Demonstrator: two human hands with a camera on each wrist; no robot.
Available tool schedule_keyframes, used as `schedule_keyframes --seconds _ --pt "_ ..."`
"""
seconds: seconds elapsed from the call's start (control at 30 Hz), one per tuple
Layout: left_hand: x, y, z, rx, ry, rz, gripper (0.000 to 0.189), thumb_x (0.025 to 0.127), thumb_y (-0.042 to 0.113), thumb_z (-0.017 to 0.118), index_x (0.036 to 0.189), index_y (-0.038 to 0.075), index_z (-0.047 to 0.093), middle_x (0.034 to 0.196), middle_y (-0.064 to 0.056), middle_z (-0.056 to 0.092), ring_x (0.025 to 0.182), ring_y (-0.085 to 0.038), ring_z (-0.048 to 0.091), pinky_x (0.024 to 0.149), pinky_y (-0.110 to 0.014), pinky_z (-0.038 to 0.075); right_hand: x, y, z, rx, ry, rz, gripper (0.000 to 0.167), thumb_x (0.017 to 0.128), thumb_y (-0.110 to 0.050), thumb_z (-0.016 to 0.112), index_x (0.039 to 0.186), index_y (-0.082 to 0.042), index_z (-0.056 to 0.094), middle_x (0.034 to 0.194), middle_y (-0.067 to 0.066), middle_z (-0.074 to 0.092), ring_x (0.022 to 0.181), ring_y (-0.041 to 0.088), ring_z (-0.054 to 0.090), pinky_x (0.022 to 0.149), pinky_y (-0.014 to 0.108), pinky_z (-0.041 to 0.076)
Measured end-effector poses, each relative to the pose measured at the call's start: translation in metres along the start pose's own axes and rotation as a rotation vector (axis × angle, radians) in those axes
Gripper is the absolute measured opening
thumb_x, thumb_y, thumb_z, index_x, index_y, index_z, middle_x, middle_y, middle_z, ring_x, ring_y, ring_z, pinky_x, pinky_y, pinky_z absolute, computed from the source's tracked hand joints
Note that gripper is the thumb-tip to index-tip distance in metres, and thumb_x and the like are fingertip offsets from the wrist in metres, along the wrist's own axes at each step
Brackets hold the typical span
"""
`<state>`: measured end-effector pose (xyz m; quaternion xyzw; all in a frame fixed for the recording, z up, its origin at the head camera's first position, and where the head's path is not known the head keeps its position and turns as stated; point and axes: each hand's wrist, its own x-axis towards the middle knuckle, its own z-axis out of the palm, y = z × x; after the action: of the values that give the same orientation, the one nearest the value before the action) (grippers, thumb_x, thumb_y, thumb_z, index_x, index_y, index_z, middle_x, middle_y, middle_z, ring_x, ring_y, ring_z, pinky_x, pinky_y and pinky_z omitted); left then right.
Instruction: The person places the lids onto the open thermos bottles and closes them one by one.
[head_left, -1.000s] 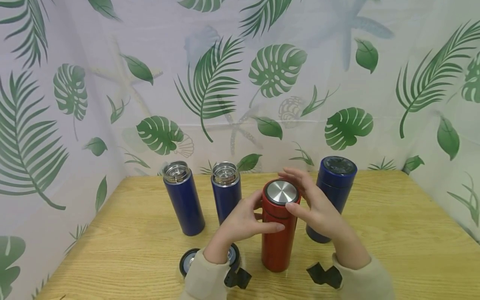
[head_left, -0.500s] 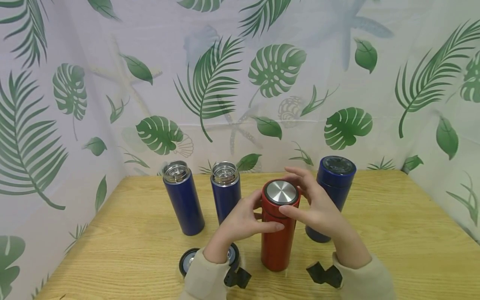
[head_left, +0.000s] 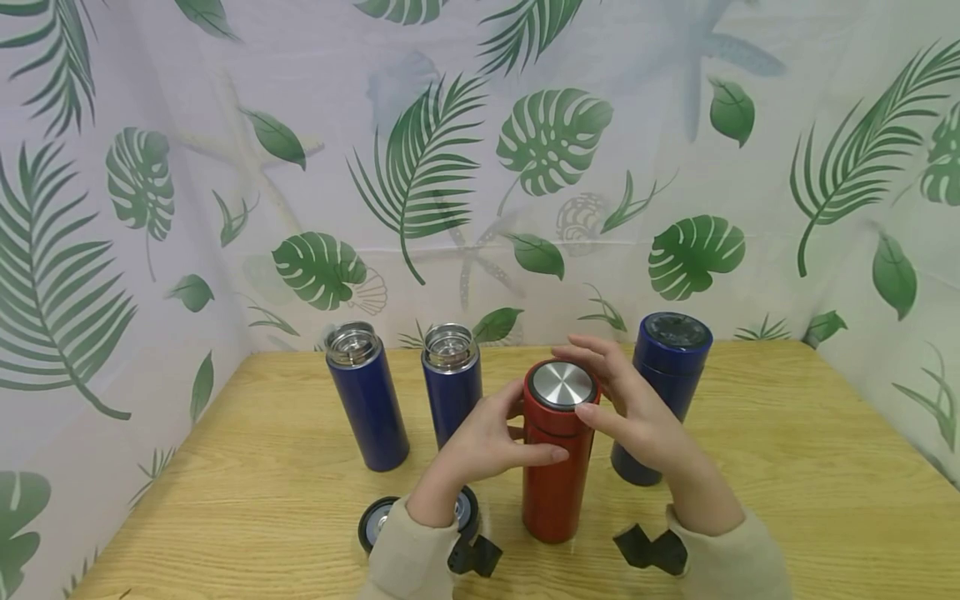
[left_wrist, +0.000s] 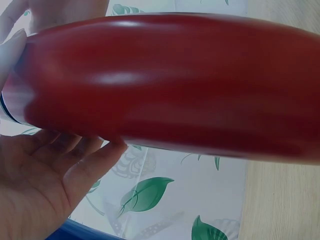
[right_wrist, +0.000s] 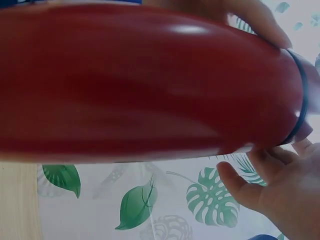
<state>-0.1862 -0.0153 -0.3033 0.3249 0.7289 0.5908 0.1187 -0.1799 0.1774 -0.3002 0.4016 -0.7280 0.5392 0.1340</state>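
Note:
A red thermos flask [head_left: 553, 492] stands upright near the front of the table, its red lid [head_left: 562, 385] topped by a silver disc. My left hand [head_left: 487, 437] grips its upper body from the left, thumb across the front. Around the lid curls my right hand [head_left: 630, 408], thumb at the front rim and fingers at the back. In the left wrist view, the left hand [left_wrist: 55, 170] lies against the red wall just below the lid. The right wrist view has the right hand [right_wrist: 285, 187] at the lid end, past a dark seam ring.
Two lidless blue flasks, one at left [head_left: 371, 408] and one nearer the middle [head_left: 452, 396], show steel necks. A blue flask with its lid on [head_left: 675, 375] stands behind the right hand. Loose black-rimmed lids [head_left: 371, 527] lie by the left sleeve [head_left: 412, 554], partly hidden.
My right thumb slid left along the lid's front, then came back right, while the fingers behind shifted too. The left hand and the flask stay in place.

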Motion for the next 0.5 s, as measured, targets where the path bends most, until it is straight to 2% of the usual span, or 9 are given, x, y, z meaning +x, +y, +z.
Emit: schedule_keyframes --seconds 0.07,0.17,0.27,0.4,0.5 --pt "-0.0001 0.0001 0.0001 -0.001 -0.002 -0.001 0.061 0.074 0.001 0.068 0.128 0.005 0.04 0.119 -0.009 0.051 0.106 -0.016 0.05 0.079 -0.027 0.047 0.0005 -0.0009 -0.0005 0.042 -0.014 -0.027 0.056 0.08 0.01 0.047 0.132 -0.001 0.028 0.126 0.01 0.045 0.112 0.014 0.045 0.094 0.021 0.032" --pt "-0.0004 0.0003 0.0002 -0.001 -0.002 -0.002 0.062 0.074 0.001 0.068 0.129 0.005 0.04 0.12 -0.008 0.051 0.107 -0.016 0.05 0.079 -0.026 0.047 0.001 -0.0016 -0.0008 0.057 -0.014 -0.044 0.058 0.079 0.012 0.048 0.132 -0.001 0.028 0.123 0.013 0.047 0.109 0.015 0.047 0.093 0.02 0.033" --pt "-0.0004 0.0002 0.0004 0.002 0.001 0.003 0.061 0.074 0.001 0.069 0.128 0.005 0.041 0.119 -0.009 0.051 0.106 -0.016 0.05 0.079 -0.026 0.047 0.0003 -0.0012 -0.0008 0.019 0.003 -0.022 0.06 0.078 0.011 0.053 0.132 0.0 0.028 0.119 0.017 0.048 0.106 0.015 0.049 0.092 0.022 0.035" --pt "-0.0004 0.0 0.0003 0.013 0.005 0.011 0.061 0.074 0.001 0.069 0.127 0.005 0.041 0.119 -0.009 0.051 0.105 -0.016 0.051 0.079 -0.025 0.046 -0.0001 0.0004 0.0 -0.081 0.041 0.056 0.066 0.074 0.007 0.062 0.131 -0.003 0.031 0.113 0.014 0.051 0.103 0.012 0.049 0.093 0.043 0.035" --pt "-0.0006 0.0 0.0002 0.018 0.007 0.008 0.061 0.074 0.001 0.069 0.127 0.005 0.041 0.118 -0.009 0.052 0.104 -0.015 0.052 0.079 -0.025 0.047 0.0002 0.0021 0.0008 -0.155 0.065 0.109 0.068 0.071 0.002 0.068 0.13 -0.006 0.034 0.108 0.011 0.052 0.101 0.012 0.048 0.087 0.057 0.034"
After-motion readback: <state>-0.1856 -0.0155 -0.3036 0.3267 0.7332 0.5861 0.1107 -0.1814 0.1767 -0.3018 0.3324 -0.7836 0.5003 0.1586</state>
